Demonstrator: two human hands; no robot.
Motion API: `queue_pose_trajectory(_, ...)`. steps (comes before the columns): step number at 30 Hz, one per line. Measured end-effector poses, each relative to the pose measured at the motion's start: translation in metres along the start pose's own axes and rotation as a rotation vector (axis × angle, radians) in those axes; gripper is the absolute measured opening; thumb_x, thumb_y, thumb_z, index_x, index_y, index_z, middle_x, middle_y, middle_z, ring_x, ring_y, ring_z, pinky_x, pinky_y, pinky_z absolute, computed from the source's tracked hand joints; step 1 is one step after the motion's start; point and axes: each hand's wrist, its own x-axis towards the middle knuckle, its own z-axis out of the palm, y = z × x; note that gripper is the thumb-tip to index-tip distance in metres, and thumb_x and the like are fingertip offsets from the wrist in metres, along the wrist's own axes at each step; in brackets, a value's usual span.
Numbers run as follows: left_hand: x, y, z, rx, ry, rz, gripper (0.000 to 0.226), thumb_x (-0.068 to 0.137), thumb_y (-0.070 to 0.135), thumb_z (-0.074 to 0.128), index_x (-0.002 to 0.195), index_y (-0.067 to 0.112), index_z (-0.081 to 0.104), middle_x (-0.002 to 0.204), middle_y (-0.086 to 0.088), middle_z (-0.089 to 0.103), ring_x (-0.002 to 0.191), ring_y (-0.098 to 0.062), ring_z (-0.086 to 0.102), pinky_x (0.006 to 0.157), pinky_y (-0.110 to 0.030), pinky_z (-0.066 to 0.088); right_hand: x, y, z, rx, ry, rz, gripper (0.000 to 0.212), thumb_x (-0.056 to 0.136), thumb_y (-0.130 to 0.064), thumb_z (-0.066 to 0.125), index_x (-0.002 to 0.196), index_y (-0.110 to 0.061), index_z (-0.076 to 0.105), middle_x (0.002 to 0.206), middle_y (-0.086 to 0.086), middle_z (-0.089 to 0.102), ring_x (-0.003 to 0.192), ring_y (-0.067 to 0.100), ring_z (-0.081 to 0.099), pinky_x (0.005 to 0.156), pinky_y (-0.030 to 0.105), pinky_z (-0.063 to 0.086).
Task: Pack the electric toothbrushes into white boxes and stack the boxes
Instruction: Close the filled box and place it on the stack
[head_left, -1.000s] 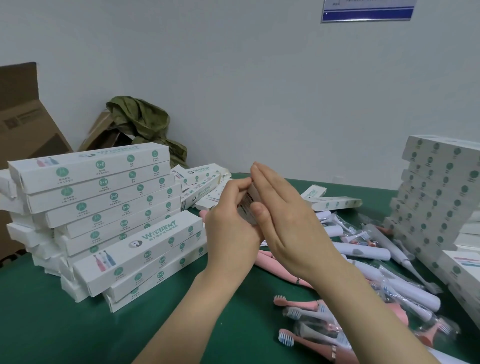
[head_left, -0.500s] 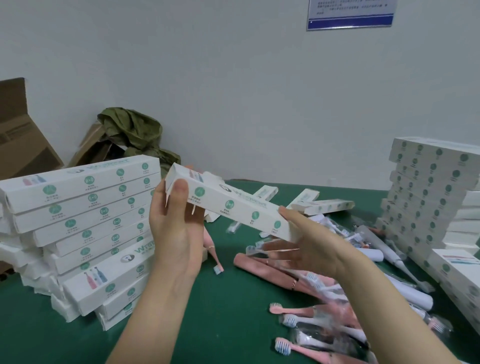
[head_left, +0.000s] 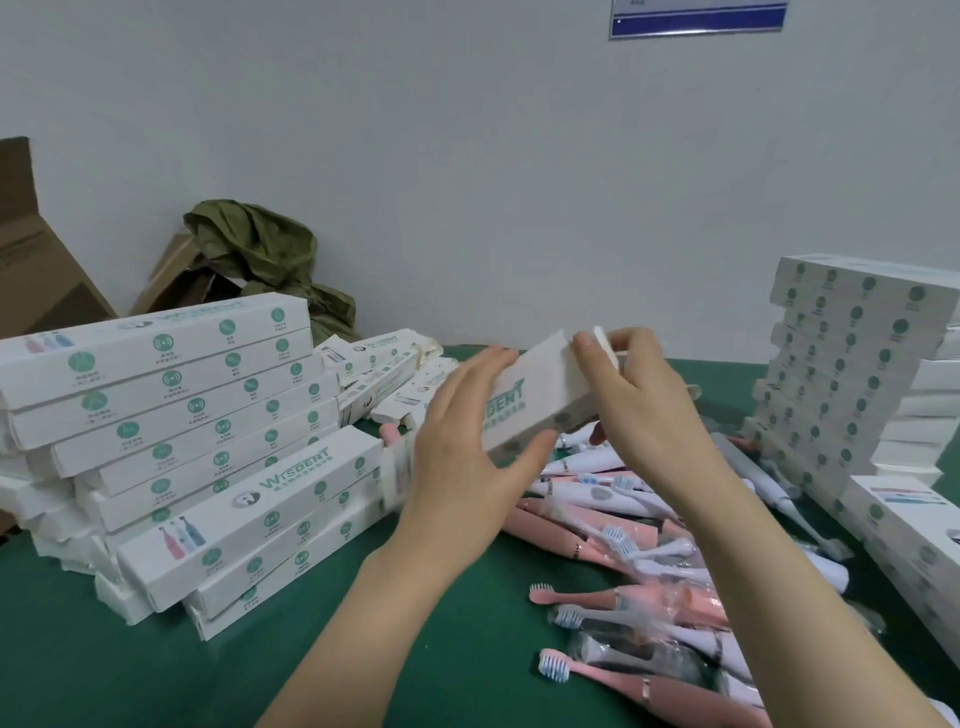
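Left grip (head_left: 467, 457) clasps the white box (head_left: 524, 405) across its long body, fingers laid nearly straight over the printed face and thumb tucked beneath. The right grip (head_left: 649, 410) pinches the end flap (head_left: 602, 340) between its fingertips. Both are closed on the box, which hangs tilted in the air, right end higher, above the loose toothbrushes and between the two stacks. The step looks like closing that end. It likely goes best if the left grip steadies the body without squeezing, since thin card walls bow easily, while the right folds the flap along its crease and slides the tongue in squarely. Whether a toothbrush is inside cannot be told. Farthest left, the packed stack (head_left: 156, 415) is made of long, slim boxes in matte white card with round green icons. It is piled somewhat askew, so the next box wants laying flat and aligned lest the heap slide. Just right of it lie a few loose boxes (head_left: 384, 364), some with open flaps. Below the hands, the toothbrushes (head_left: 550, 530) have smooth pink or white handles and small bristle heads, and several sit in crinkly clear sleeves that look slippery. At the far right another stack (head_left: 841, 374) rises with a stepped lean. Everything rests on a green surface (head_left: 104, 665) with a dull, cloth-like look.
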Motion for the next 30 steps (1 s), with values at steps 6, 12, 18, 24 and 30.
queue_pose_trajectory(6, -0.002, 0.005, -0.003, -0.046, -0.071, 0.075, 0.055, 0.085, 0.015, 0.069, 0.123, 0.042, 0.04, 0.131, 0.01, 0.046, 0.119, 0.005, 0.039, 0.092, -0.003, 0.029, -0.002, -0.015, -0.007, 0.155, 0.062, -0.004, 0.03, 0.098, -0.028, 0.046, 0.072, -0.011, 0.046, 0.067, -0.001, 0.05, 0.058, 0.015, 0.047, 0.05, 0.017, 0.037)
queue_pose_trajectory(12, 0.006, 0.02, -0.007, -0.079, -0.044, 0.125, 0.035, 0.081, 0.006, 0.054, 0.096, 0.037, 0.059, 0.126, 0.011, 0.041, 0.12, 0.018, 0.032, 0.089, 0.004, 0.024, -0.001, -0.016, -0.006, 0.307, 0.001, 0.059, 0.03, 0.096, -0.02, 0.051, 0.068, -0.01, 0.051, 0.068, 0.007, 0.054, 0.061, 0.018, 0.054, 0.058, 0.035, 0.049)
queue_pose_trajectory(18, 0.015, 0.022, -0.007, -0.104, 0.097, -0.1, 0.014, 0.083, 0.023, 0.061, 0.072, 0.021, 0.069, 0.09, 0.009, 0.065, 0.088, 0.002, 0.056, 0.077, -0.02, 0.046, -0.007, -0.016, 0.011, 0.227, -0.031, 0.041, 0.028, 0.094, -0.022, 0.054, 0.067, -0.014, 0.053, 0.073, 0.012, 0.063, 0.073, 0.036, 0.061, 0.076, 0.055, 0.052)
queue_pose_trajectory(24, 0.006, 0.023, -0.014, -0.116, 0.087, -0.09, 0.033, 0.075, 0.013, 0.076, 0.071, 0.045, 0.069, 0.094, 0.022, 0.062, 0.094, 0.015, 0.054, 0.081, -0.003, 0.038, -0.003, -0.009, 0.008, 0.242, -0.036, 0.12, 0.032, 0.094, -0.019, 0.054, 0.062, -0.015, 0.052, 0.07, 0.007, 0.061, 0.065, 0.025, 0.06, 0.064, 0.043, 0.057)
queue_pose_trajectory(30, 0.004, 0.018, -0.012, -0.039, -0.028, -0.09, 0.018, 0.082, 0.018, 0.071, 0.08, 0.036, 0.076, 0.098, 0.019, 0.06, 0.1, 0.016, 0.048, 0.084, 0.003, 0.027, -0.002, -0.001, 0.01, 0.238, -0.034, 0.164, 0.03, 0.092, -0.015, 0.055, 0.062, -0.01, 0.054, 0.071, 0.011, 0.061, 0.062, 0.022, 0.059, 0.05, 0.025, 0.05)
